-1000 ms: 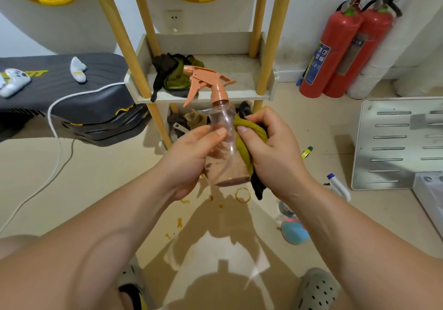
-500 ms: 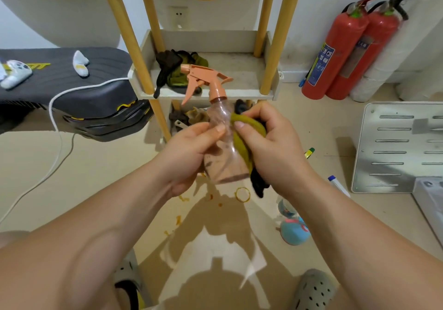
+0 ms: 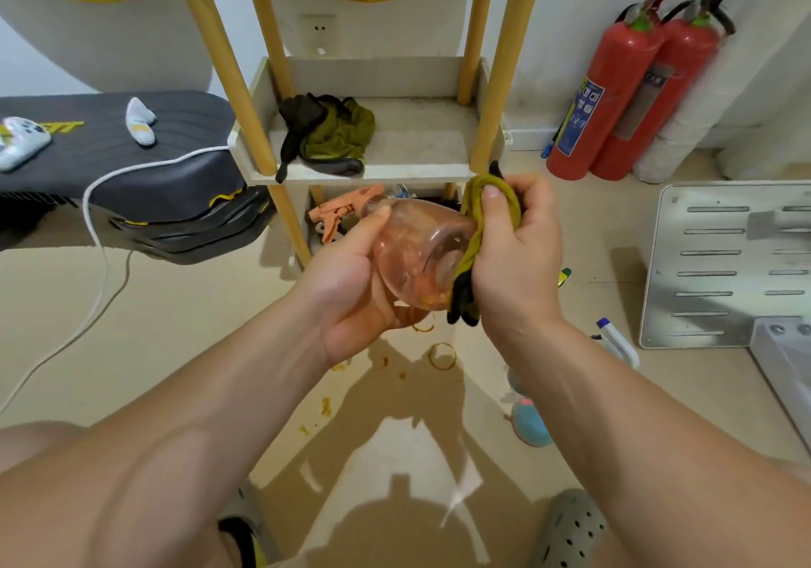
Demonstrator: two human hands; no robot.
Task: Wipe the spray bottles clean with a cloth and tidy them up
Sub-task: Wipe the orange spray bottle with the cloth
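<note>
Left hand [image 3: 351,291] grips the tipped spray bottle [image 3: 417,256], likely light and slick, round its body; right hand [image 3: 522,260] clutches the soft cloth [image 3: 485,221] against its base.

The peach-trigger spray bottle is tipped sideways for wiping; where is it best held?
Around the clear body of the spray bottle, from below-left, as the left hand holds it. Its trigger head points away-left and its base faces the cloth in the right hand, so the base is exposed.
</note>
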